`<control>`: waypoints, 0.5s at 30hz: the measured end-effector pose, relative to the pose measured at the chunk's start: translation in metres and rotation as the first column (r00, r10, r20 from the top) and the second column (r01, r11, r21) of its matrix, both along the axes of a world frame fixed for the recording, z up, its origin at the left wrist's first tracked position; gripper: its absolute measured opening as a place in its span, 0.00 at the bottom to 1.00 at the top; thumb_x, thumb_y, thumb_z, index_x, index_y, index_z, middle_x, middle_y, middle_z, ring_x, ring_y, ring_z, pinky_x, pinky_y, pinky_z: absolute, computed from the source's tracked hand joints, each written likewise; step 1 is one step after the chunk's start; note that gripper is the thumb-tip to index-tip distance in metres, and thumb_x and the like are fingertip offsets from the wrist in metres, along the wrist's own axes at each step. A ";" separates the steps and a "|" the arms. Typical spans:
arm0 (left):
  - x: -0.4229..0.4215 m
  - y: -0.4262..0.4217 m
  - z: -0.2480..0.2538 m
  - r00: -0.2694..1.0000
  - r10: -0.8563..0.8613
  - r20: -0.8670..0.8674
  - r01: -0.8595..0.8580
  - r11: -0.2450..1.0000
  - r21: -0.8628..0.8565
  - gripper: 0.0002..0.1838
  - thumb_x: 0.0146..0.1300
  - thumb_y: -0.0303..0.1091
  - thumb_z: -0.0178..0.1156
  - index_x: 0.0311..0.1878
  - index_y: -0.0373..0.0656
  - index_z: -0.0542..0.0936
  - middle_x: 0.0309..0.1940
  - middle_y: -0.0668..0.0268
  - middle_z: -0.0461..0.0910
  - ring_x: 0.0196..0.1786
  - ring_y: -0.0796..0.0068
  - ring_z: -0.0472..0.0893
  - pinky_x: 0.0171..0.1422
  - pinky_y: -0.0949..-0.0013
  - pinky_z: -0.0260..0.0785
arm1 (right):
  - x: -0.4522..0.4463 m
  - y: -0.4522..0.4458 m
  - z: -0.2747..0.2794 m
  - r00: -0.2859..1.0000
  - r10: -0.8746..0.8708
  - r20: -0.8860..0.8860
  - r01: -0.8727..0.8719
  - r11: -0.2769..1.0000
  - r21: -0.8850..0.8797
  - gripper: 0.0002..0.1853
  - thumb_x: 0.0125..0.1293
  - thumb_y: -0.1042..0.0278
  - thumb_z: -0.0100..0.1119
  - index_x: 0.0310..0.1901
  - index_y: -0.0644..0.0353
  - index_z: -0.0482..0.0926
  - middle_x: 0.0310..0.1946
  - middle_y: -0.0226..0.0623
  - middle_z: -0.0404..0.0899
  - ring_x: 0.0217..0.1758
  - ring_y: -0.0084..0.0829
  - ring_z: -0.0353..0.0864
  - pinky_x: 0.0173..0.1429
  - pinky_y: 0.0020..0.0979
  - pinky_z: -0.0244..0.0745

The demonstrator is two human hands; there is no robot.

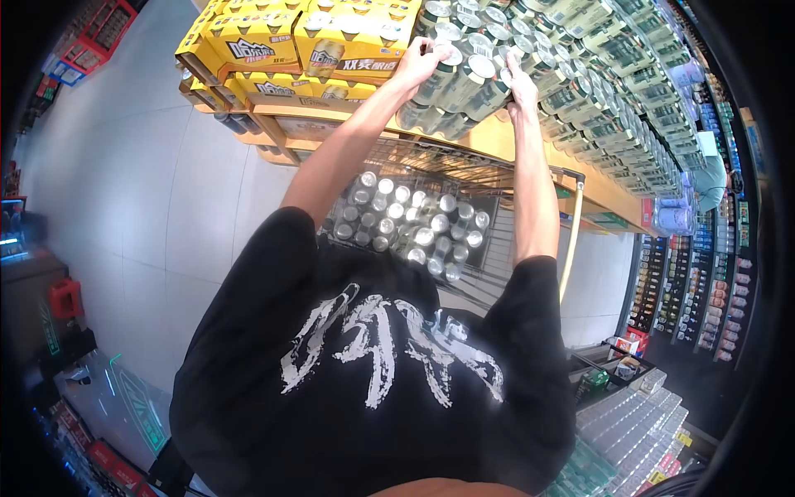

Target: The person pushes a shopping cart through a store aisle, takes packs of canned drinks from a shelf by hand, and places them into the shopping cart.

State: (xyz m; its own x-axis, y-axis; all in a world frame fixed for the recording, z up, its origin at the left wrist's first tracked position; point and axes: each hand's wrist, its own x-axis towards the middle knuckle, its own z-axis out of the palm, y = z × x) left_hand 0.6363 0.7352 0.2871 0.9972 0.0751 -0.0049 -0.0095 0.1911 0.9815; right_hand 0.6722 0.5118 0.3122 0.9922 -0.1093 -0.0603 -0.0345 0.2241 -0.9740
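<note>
My left hand (422,65) has its fingers curled at the left side of a shrink-wrapped pack of green cans (464,87) on the wooden display shelf. On the pack's right side, my right hand (522,89) presses with the thumb side uppermost; some of its fingertips are hidden. Between the two hands the pack's silver can tops show under clear film. Below my forearms a wire shopping cart (578,199) holds many silver-topped cans or bottles (424,236), whose exact kind I cannot make out.
Yellow beer cartons (339,41) are stacked left of the green cans. More wrapped green can packs (617,108) rise to the right. A person (710,180) stands at the far right by the drink shelves (687,290). Silver stacked packs (633,422) lie behind at lower right.
</note>
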 end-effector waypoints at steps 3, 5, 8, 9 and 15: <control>-0.005 -0.002 0.000 0.999 -0.004 0.035 0.010 0.985 -0.174 0.21 0.59 0.32 0.64 0.54 0.43 0.69 0.49 0.63 0.75 0.51 0.74 0.75 0.52 0.67 0.70 | -0.004 0.003 -0.003 0.996 -0.083 0.014 0.084 0.995 -0.056 0.16 0.57 0.58 0.70 0.24 0.59 0.76 0.24 0.29 0.76 0.26 0.20 0.73 0.31 0.24 0.67; -0.017 -0.003 -0.003 0.998 -0.009 0.070 0.027 0.965 -0.261 0.20 0.59 0.29 0.63 0.53 0.44 0.69 0.50 0.64 0.75 0.52 0.74 0.74 0.53 0.65 0.70 | -0.006 0.000 -0.011 0.988 -0.143 0.063 0.148 0.985 -0.085 0.18 0.58 0.59 0.70 0.20 0.55 0.71 0.22 0.25 0.72 0.25 0.17 0.68 0.30 0.23 0.63; -0.058 0.000 0.006 0.988 -0.156 0.021 0.146 0.860 -0.489 0.20 0.57 0.23 0.62 0.52 0.45 0.69 0.55 0.67 0.71 0.56 0.73 0.72 0.56 0.64 0.69 | -0.052 0.004 -0.007 0.974 -0.152 0.166 0.165 0.984 -0.063 0.21 0.61 0.64 0.66 0.19 0.52 0.63 0.21 0.21 0.64 0.26 0.13 0.62 0.29 0.22 0.56; -0.068 0.001 0.002 0.986 -0.159 0.040 0.158 0.856 -0.493 0.19 0.56 0.22 0.62 0.50 0.45 0.70 0.58 0.67 0.68 0.59 0.73 0.70 0.58 0.64 0.68 | -0.066 0.001 -0.013 0.977 -0.137 0.164 0.143 0.989 -0.025 0.19 0.62 0.65 0.65 0.21 0.52 0.65 0.23 0.21 0.65 0.27 0.13 0.62 0.31 0.22 0.57; -0.114 0.012 -0.024 0.965 -0.182 0.187 0.236 0.916 -0.324 0.12 0.55 0.22 0.64 0.36 0.44 0.70 0.74 0.66 0.44 0.73 0.71 0.54 0.69 0.65 0.57 | -0.161 -0.004 0.004 0.999 0.051 0.009 -0.052 0.990 0.132 0.10 0.61 0.73 0.65 0.31 0.58 0.71 0.39 0.30 0.79 0.42 0.18 0.74 0.49 0.23 0.69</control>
